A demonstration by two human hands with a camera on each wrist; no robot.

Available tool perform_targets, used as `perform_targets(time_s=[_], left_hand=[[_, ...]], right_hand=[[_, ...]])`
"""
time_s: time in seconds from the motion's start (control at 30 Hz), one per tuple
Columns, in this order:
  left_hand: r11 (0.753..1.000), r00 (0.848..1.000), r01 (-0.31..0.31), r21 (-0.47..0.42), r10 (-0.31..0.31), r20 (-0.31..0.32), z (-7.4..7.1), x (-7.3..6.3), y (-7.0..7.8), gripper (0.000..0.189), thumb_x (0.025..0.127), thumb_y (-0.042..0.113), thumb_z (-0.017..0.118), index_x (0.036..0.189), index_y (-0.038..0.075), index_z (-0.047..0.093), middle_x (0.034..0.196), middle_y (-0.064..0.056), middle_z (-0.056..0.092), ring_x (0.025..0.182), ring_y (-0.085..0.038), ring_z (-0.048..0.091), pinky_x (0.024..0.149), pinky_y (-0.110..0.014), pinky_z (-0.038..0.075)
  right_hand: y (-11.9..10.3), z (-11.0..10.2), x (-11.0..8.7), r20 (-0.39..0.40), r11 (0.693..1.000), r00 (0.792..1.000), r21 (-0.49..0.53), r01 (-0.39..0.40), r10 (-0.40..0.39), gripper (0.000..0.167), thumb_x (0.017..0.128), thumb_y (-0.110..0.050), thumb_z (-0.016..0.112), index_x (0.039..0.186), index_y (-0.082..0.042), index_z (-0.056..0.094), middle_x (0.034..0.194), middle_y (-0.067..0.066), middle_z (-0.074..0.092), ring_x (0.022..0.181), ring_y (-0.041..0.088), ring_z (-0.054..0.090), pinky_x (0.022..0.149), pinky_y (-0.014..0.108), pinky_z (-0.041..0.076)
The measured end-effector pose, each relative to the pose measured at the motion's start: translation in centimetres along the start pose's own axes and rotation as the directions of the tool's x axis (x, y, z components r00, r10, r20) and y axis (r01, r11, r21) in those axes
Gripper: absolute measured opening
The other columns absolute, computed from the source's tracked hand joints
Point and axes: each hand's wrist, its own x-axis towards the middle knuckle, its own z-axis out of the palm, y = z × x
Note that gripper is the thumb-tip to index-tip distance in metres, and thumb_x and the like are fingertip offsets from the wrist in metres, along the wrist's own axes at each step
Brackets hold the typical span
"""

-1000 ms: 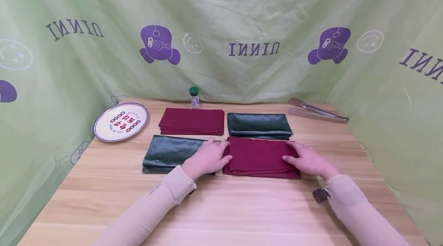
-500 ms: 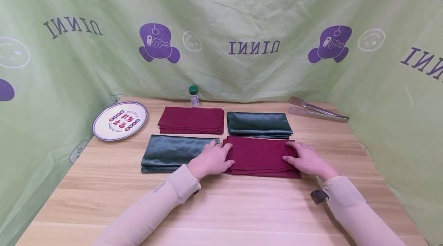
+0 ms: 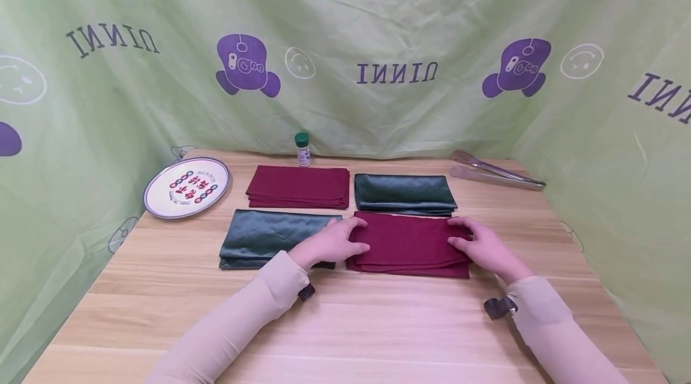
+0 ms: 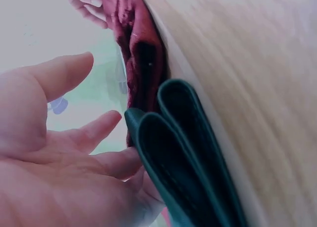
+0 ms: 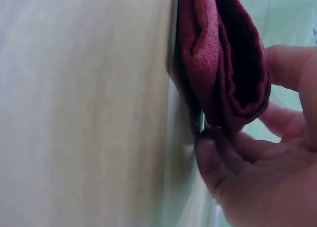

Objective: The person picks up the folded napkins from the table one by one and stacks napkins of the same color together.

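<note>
In the head view, a folded burgundy cloth (image 3: pixel 410 245) lies on the table at front right. My left hand (image 3: pixel 329 243) hovers at its left end, above the right end of a folded dark green satin cloth (image 3: pixel 270 234). Seen from the left wrist, the fingers (image 4: pixel 106 130) are spread and relaxed; the lower ones overlap the green folds (image 4: pixel 173 138). At the burgundy cloth's right end is my right hand (image 3: pixel 488 249), loosely curved. Its thumb lies close over the top layer, and its other fingers (image 5: pixel 210 157) reach down beside the cloth's right end.
Behind lie another folded burgundy cloth (image 3: pixel 299 186) and a second dark green one (image 3: pixel 405 193). A patterned plate (image 3: pixel 156 195) sits at left, a green-capped shaker (image 3: pixel 303 150) at the back, and metal tongs (image 3: pixel 496 171) at back right. A green printed curtain (image 3: pixel 345 24) surrounds the table.
My left hand has shifted right and lifted slightly from the gap between the front cloths. My right hand has eased slightly to the right. The cloths stay in place.
</note>
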Motion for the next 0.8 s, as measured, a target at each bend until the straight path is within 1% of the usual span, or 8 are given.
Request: perform_targets(time_s=[0.07,0.13,0.2,0.27,0.43,0.53,0.63,0.8], left_hand=[[0.996,1.0,0.002,-0.086,-0.002,0.002,-0.12,-0.01,-0.24,0.056,0.091,0.036,0.068,0.14,0.017,0.051,0.135,-0.007,0.055,0.124,-0.026,0.045,0.102,-0.043,0.039],[0.988,1.0,-0.002,-0.156,0.003,0.004,-0.21,-0.05,-0.38,0.055,0.091,0.035,0.068,0.14,0.017,0.05,0.137,-0.006,0.053,0.125,-0.024,0.047,0.103,-0.043,0.039],[0.981,1.0,-0.016,-0.192,0.017,0.003,-0.25,-0.07,-0.47,0.056,0.092,0.034,0.068,0.141,0.018,0.049,0.139,-0.006,0.052,0.123,-0.022,0.049,0.104,-0.043,0.039],[0.978,0.999,-0.038,-0.206,0.04,0.003,-0.27,-0.13,-0.42,0.056,0.092,0.034,0.068,0.142,0.019,0.048,0.14,-0.005,0.051,0.123,-0.021,0.049,0.104,-0.043,0.039],[0.97,0.994,-0.112,-0.214,0.113,-0.008,-0.07,-0.06,-0.19,0.056,0.092,0.03,0.069,0.142,0.018,0.049,0.142,-0.004,0.05,0.128,-0.02,0.046,0.106,-0.042,0.037],[0.964,0.99,-0.143,-0.225,0.14,-0.027,0.14,0.05,-0.15,0.056,0.091,0.026,0.071,0.142,0.017,0.05,0.142,-0.004,0.05,0.129,-0.021,0.045,0.107,-0.042,0.036],[0.961,0.989,-0.147,-0.234,0.14,-0.045,0.29,0.2,-0.09,0.058,0.089,0.023,0.072,0.143,0.017,0.05,0.143,-0.005,0.049,0.132,-0.022,0.043,0.108,-0.043,0.035],[0.962,0.992,-0.119,-0.244,0.104,-0.074,0.47,0.38,0.16,0.063,0.088,0.02,0.072,0.146,0.02,0.047,0.146,-0.006,0.046,0.132,-0.024,0.043,0.108,-0.046,0.034]], right_hand=[[0.09,0.02,0.01,-0.013,0.997,0.999,0.065,-0.03,0.031,0.044,0.094,-0.013,0.064,0.135,0.0,0.052,0.135,0.025,0.051,0.12,0.039,0.049,0.098,0.046,0.039],[0.12,0.05,0.0,-0.025,0.991,0.998,0.128,-0.049,0.052,0.045,0.094,-0.01,0.063,0.136,0.0,0.051,0.133,0.025,0.052,0.113,0.035,0.053,0.091,0.036,0.044],[0.12,0.09,0.03,-0.033,0.982,0.997,0.18,-0.056,0.063,0.045,0.093,-0.007,0.063,0.136,0.0,0.051,0.133,0.025,0.051,0.108,0.032,0.056,0.083,0.028,0.048],[0.08,0.13,0.02,-0.032,0.971,0.997,0.233,-0.06,0.069,0.046,0.093,-0.004,0.062,0.137,0.001,0.049,0.134,0.026,0.049,0.106,0.033,0.057,0.076,0.024,0.05],[-0.09,0.1,-0.26,-0.02,0.956,0.997,0.286,-0.069,0.078,0.049,0.091,0.0,0.062,0.138,0.001,0.047,0.141,0.026,0.041,0.112,0.037,0.055,0.077,0.02,0.05],[-0.16,0.13,-0.34,-0.019,0.952,0.997,0.299,-0.068,0.077,0.051,0.09,0.001,0.062,0.139,0.002,0.046,0.142,0.026,0.039,0.113,0.037,0.055,0.077,0.02,0.05],[-0.11,0.18,-0.34,-0.015,0.944,0.997,0.322,-0.067,0.076,0.053,0.089,0.003,0.061,0.139,0.003,0.045,0.142,0.026,0.038,0.11,0.035,0.056,0.076,0.022,0.051],[0.12,0.2,-0.54,-0.013,0.933,0.997,0.354,-0.073,0.082,0.055,0.088,0.006,0.061,0.14,0.002,0.044,0.142,0.026,0.037,0.108,0.034,0.056,0.076,0.023,0.052]])
